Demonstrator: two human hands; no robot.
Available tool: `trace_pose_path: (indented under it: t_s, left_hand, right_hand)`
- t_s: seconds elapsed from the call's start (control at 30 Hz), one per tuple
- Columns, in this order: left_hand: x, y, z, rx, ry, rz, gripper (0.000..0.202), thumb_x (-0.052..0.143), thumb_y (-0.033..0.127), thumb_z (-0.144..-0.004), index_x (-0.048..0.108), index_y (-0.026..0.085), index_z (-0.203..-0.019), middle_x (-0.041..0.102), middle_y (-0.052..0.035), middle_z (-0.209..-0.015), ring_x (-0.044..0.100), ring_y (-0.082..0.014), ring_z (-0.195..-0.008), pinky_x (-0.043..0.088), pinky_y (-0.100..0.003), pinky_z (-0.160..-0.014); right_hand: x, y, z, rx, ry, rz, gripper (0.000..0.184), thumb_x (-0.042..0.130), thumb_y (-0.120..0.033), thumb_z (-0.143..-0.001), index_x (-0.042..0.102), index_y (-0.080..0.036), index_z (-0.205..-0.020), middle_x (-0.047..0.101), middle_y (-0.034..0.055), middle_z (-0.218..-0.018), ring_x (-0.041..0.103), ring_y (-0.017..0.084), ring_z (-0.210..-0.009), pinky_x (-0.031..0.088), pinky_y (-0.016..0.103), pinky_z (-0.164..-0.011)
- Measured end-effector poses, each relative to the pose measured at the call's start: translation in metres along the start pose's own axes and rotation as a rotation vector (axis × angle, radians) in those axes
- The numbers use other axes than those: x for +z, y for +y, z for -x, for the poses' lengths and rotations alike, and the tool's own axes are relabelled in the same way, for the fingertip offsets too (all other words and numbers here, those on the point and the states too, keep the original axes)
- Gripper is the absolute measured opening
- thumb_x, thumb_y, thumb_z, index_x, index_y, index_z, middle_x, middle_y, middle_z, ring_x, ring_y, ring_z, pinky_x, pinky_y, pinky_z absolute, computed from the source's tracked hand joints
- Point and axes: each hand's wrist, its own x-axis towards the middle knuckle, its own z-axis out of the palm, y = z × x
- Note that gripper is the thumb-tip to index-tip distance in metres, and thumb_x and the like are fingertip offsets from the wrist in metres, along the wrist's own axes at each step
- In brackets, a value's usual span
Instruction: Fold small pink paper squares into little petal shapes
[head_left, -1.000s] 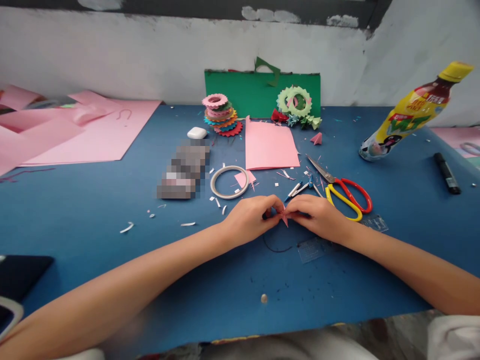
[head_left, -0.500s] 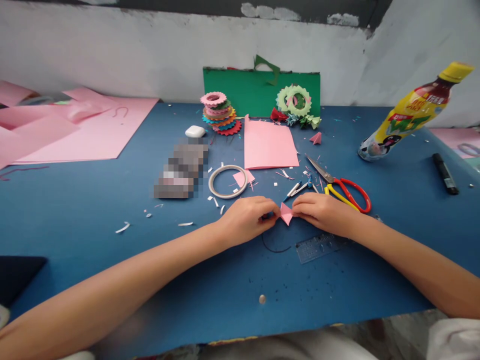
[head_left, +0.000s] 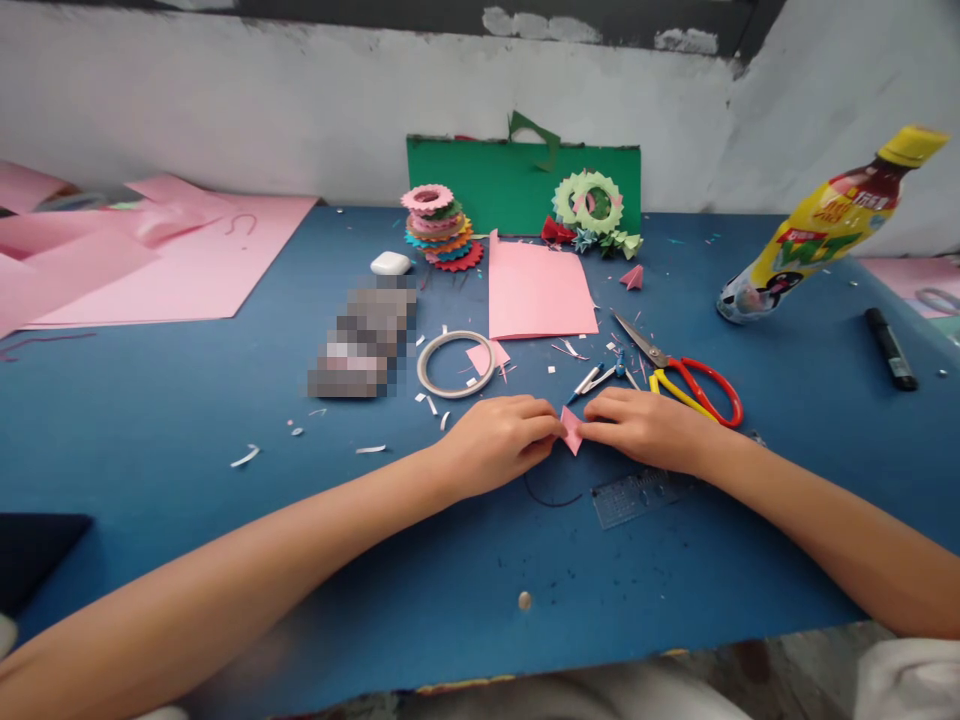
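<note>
A small folded pink paper piece (head_left: 571,429) lies on the blue table (head_left: 187,420) between my two hands. My left hand (head_left: 499,440) pinches its left edge with closed fingers. My right hand (head_left: 645,428) pinches its right edge, fingers pressed together. Both hands rest low on the table surface. A clear plastic ruler (head_left: 637,492) lies just under my right wrist. A thin black loop of thread (head_left: 551,498) sits in front of my left hand.
Red and yellow scissors (head_left: 686,380), a tape ring (head_left: 456,363), a pink sheet (head_left: 538,290) and a small pink square (head_left: 486,356) lie behind the hands. Stacked paper rosettes (head_left: 441,230), green card (head_left: 517,185), a bottle (head_left: 814,235), a black marker (head_left: 891,348), large pink sheets (head_left: 150,265).
The pink piece, nearly hidden in my fingers a second ago, now shows between the hands. The view shifted slightly; my hands stay in the same spot.
</note>
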Motion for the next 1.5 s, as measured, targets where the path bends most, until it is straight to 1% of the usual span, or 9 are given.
trace_pose_path:
  t_s: [0.1,0.27,0.53,0.7,0.83,0.93,1.03,1.27,1.5]
  left_hand:
    - [0.0,0.0,-0.001,0.005,-0.009,-0.005,0.019,0.045,0.016,-0.088,0.063,0.018,-0.093,0.066,-0.0044,-0.091,0.06,-0.0154,-0.08,0.047,-0.025,-0.068]
    - [0.0,0.001,-0.001,0.006,-0.01,-0.003,0.02,0.046,0.014,-0.087,0.063,0.017,-0.095,0.066,-0.0049,-0.093,0.06,-0.0157,-0.081,0.047,-0.025,-0.068]
    - [0.002,0.003,-0.001,-0.009,0.029,0.069,0.02,0.045,0.017,-0.089,0.063,0.018,-0.097,0.065,-0.0055,-0.099,0.061,-0.0152,-0.085,0.049,-0.025,-0.072]
    - [0.002,0.006,-0.003,-0.173,0.038,0.163,0.012,0.054,0.017,-0.084,0.063,0.017,-0.092,0.065,-0.0027,-0.085,0.061,-0.0136,-0.077,0.047,-0.022,-0.066]
    - [0.002,0.011,-0.006,-0.359,0.038,0.212,0.012,0.061,0.019,-0.078,0.062,0.018,-0.09,0.06,0.0008,-0.072,0.056,-0.0102,-0.061,0.043,-0.019,-0.054]
    - [0.001,0.014,-0.008,-0.43,0.035,0.257,0.01,0.061,0.02,-0.077,0.062,0.019,-0.087,0.058,0.0023,-0.068,0.053,-0.009,-0.056,0.041,-0.018,-0.051]
    - [-0.001,0.017,-0.009,-0.44,0.088,0.351,0.008,0.06,0.019,-0.077,0.061,0.019,-0.086,0.06,0.0029,-0.067,0.054,-0.0086,-0.057,0.041,-0.018,-0.052]
    - [-0.001,0.022,-0.012,-0.438,0.301,0.799,0.004,0.059,0.018,-0.08,0.057,0.015,-0.08,0.064,-0.0012,-0.077,0.062,-0.0096,-0.068,0.051,-0.019,-0.06]
    - [0.001,0.018,-0.01,-0.404,0.388,0.851,0.01,0.064,0.014,-0.076,0.059,0.014,-0.085,0.063,-0.0039,-0.086,0.062,-0.0125,-0.081,0.054,-0.024,-0.071]
  right_hand:
    - [0.001,0.0,0.001,-0.017,-0.009,0.012,0.026,0.038,-0.01,-0.092,0.061,-0.013,-0.104,0.063,0.01,-0.093,0.058,0.019,-0.086,0.052,0.035,-0.078]
    - [0.009,0.0,0.003,0.083,0.105,-0.173,0.022,0.042,-0.015,-0.092,0.061,-0.014,-0.102,0.063,0.0096,-0.102,0.059,0.018,-0.093,0.053,0.032,-0.083]
    - [0.018,-0.005,-0.001,0.071,0.182,-0.132,0.024,0.038,-0.014,-0.093,0.055,-0.013,-0.11,0.064,0.0109,-0.101,0.06,0.019,-0.095,0.052,0.035,-0.084]
    - [0.02,-0.013,-0.008,0.301,0.255,-0.317,0.019,0.051,-0.02,-0.089,0.053,-0.018,-0.107,0.066,0.0048,-0.09,0.063,0.016,-0.082,0.052,0.029,-0.074]
    - [0.021,-0.015,-0.01,0.399,0.253,-0.43,0.023,0.055,-0.022,-0.087,0.051,-0.021,-0.109,0.066,0.003,-0.091,0.064,0.015,-0.081,0.051,0.027,-0.073]
    - [0.021,-0.015,-0.01,0.468,0.253,-0.494,0.024,0.057,-0.021,-0.086,0.051,-0.023,-0.109,0.068,0.0012,-0.089,0.065,0.015,-0.08,0.051,0.027,-0.073]
    - [0.022,-0.015,-0.01,0.534,0.331,-0.625,0.024,0.06,-0.02,-0.084,0.052,-0.023,-0.106,0.068,-0.0001,-0.086,0.066,0.014,-0.078,0.052,0.027,-0.074]
    - [0.021,-0.018,-0.015,0.613,0.517,-1.083,0.021,0.066,-0.023,-0.078,0.055,-0.022,-0.096,0.066,-0.0001,-0.088,0.066,0.013,-0.081,0.056,0.027,-0.078]
    - [0.021,-0.02,-0.016,0.553,0.584,-1.134,0.022,0.067,-0.019,-0.077,0.06,-0.021,-0.098,0.066,0.0009,-0.092,0.065,0.013,-0.087,0.055,0.03,-0.083]
